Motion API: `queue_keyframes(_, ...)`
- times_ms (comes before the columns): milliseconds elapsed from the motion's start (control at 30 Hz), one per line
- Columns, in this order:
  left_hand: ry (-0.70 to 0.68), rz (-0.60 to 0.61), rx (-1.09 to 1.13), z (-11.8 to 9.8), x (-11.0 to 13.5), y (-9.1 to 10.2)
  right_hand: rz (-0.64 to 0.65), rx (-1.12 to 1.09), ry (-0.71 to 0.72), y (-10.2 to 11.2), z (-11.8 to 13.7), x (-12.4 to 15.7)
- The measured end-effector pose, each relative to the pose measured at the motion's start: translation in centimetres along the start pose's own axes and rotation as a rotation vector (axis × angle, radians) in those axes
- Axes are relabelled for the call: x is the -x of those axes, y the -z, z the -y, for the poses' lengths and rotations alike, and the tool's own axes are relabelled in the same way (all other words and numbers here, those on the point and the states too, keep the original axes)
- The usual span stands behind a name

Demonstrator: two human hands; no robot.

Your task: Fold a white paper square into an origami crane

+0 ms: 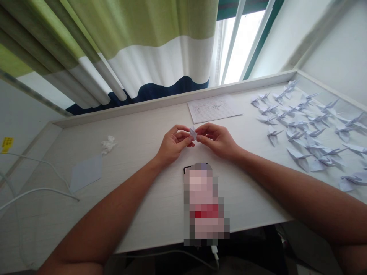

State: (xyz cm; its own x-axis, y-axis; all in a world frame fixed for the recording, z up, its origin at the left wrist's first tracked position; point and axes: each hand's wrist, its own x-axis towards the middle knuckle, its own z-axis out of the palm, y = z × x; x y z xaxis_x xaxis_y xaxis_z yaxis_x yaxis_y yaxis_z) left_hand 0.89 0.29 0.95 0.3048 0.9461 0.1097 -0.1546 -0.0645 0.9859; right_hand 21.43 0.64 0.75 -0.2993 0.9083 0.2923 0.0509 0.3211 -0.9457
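Note:
Between my two hands, over the middle of the white desk, is a small piece of folded white paper point(193, 133). My left hand point(175, 143) pinches its left side with thumb and fingers. From the right, my right hand point(215, 139) grips the other side between thumb and forefinger. The paper's exact folded shape is partly covered by fingertips. Many folded paper cranes point(298, 124) stand on the right part of the desk, beyond my right forearm.
A printed sheet point(214, 108) lies behind my hands. In front of them is a blurred-out phone point(203, 202) with a charging cable point(214, 252). Leftward are a crumpled tissue point(109, 144), a blank paper square point(86, 172) and white cables point(43, 190). A raised rim point(129, 107) edges the desk.

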Motion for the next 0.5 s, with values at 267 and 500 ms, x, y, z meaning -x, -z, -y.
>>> queue_keyframes(267, -0.024, -0.026, -0.037, 0.26, 0.01, -0.11, -0.002, -0.006, -0.005, -0.03, -0.23, -0.14)
queue_keyframes(500, -0.025, -0.047, -0.052, 0.05, 0.08, -0.28, -0.004, 0.018, 0.004, 0.02, 0.07, -0.12)
